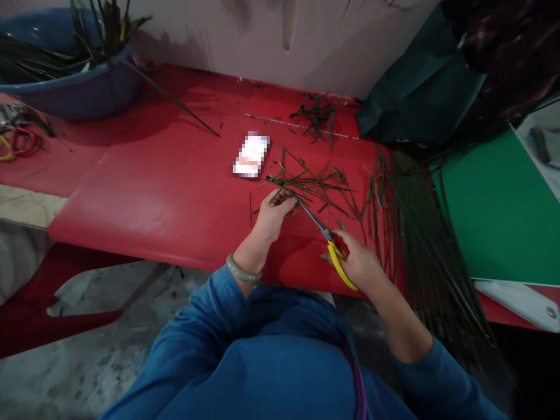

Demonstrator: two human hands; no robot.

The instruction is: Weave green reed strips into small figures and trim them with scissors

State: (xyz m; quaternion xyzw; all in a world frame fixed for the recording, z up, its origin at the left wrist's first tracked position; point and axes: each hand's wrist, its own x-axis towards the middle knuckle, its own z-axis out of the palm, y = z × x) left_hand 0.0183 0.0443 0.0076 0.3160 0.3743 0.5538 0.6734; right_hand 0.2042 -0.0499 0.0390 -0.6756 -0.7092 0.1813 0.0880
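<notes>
My left hand (279, 211) pinches a small bundle of dark green leaf strips (289, 182) just over the red table. The strips fan out from a knotted end past my fingers. A pair of scissors (329, 236) with yellow and red handles is held in my right hand (356, 259). Its blades point up and left, the tips touching or very near the strips at my left fingers; whether the blades are parted I cannot tell. Cut leaf pieces (330, 185) lie scattered just beyond both hands.
A red sheet (144, 192) covers the table. A blue basin (100, 87) of long leaves stands back left, with more scissors (24, 143) nearby. A phone (251, 154), a leaf pile (315, 114), long leaves (420, 233) over the edge and a green board (503, 210) lie around.
</notes>
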